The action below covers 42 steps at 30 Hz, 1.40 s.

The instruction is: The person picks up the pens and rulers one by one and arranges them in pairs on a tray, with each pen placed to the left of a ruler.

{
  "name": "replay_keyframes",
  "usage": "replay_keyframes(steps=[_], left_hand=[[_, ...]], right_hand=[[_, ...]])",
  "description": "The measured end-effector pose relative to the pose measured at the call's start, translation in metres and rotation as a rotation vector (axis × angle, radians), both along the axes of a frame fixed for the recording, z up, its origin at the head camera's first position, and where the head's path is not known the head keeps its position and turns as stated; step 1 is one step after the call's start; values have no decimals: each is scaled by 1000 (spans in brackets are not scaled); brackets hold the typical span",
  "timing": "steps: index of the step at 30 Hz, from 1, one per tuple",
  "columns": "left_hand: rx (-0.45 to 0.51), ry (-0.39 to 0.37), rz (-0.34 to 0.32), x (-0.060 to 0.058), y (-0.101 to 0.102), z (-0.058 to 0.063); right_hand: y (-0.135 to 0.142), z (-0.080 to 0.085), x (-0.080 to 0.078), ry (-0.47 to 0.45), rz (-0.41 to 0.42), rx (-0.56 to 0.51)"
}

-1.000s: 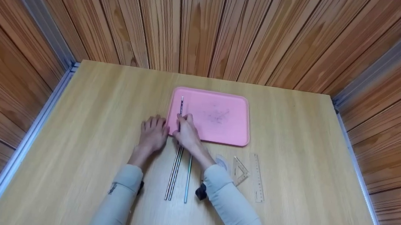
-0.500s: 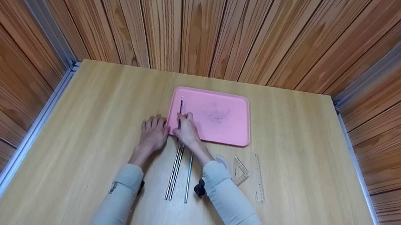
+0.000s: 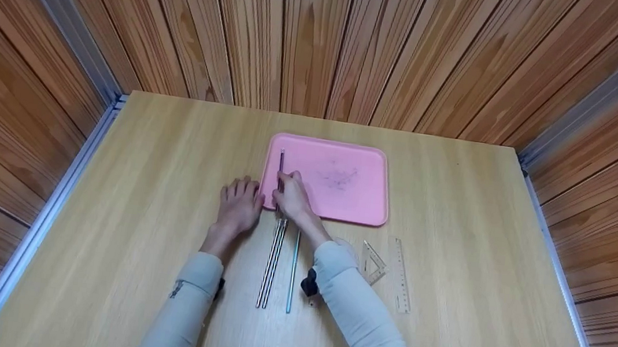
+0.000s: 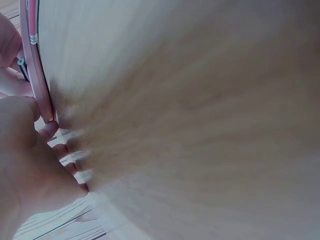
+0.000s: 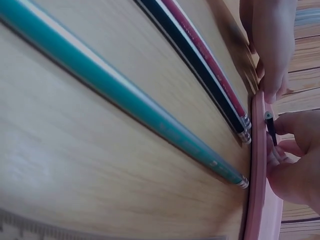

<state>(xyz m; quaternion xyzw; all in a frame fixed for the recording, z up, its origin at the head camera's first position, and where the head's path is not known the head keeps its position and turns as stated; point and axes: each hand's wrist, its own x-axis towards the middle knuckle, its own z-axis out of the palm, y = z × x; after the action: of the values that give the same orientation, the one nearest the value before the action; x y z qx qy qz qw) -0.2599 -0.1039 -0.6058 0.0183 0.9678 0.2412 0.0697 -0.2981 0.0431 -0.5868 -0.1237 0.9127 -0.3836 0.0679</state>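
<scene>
A pink tray (image 3: 341,200) lies on the table, with a dark pencil (image 3: 282,161) lengthwise along its left side. My right hand (image 3: 293,198) pinches that pencil near its near end, over the tray's front left part. In the right wrist view, the end of the held pencil (image 5: 270,119) pokes out by the thumb and fingers. My left hand (image 3: 238,206) rests on the table left of the tray, fingers spread forward and thumb at the tray's front left corner. Just in front of the tray lie a red pencil (image 5: 215,65), a black pencil (image 5: 200,70) and a teal pencil (image 5: 130,102).
Right of my right forearm are a clear set square (image 3: 373,264) and a clear ruler (image 3: 402,277). A clear protractor (image 3: 348,249) is partly covered by the sleeve. Dark smudges mark the tray's middle. Wood-panelled walls stand behind and at both sides.
My right hand has slid slightly forward along the dark pencil, uncovering more of the pencil ends in front of the tray. My left hand stays in place.
</scene>
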Motion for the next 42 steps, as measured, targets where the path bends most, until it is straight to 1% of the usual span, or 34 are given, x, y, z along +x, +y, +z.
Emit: replay_keyframes(steps=[6,8,13,16,18,21,25,27,31,38,42], left_hand=[[-1,-3,0,-1,0,0],[-3,-1,-1,-1,0,1],[-5,4,-6,0,1,2],[1,10,-10,0,1,3],[1,15,-11,0,1,3],[-2,21,-7,0,1,3],[-5,15,-6,0,1,1],[-8,2,-11,0,1,1],[-8,-8,-15,0,1,1],[3,-28,-17,0,0,0],[7,-21,-9,0,0,0]], right_hand=[[1,-2,-4,26,7,18],[1,-2,-5,14,4,13],[1,-2,-6,-34,-33,-32],[1,-4,-7,-18,-52,-46],[0,-6,-8,19,-42,-43],[0,-8,-8,77,12,-16],[-1,-8,-6,95,65,15],[-2,-8,-5,99,74,29],[-3,-7,-2,135,107,65],[-6,-5,2,87,93,121],[-7,-6,3,95,95,120]])
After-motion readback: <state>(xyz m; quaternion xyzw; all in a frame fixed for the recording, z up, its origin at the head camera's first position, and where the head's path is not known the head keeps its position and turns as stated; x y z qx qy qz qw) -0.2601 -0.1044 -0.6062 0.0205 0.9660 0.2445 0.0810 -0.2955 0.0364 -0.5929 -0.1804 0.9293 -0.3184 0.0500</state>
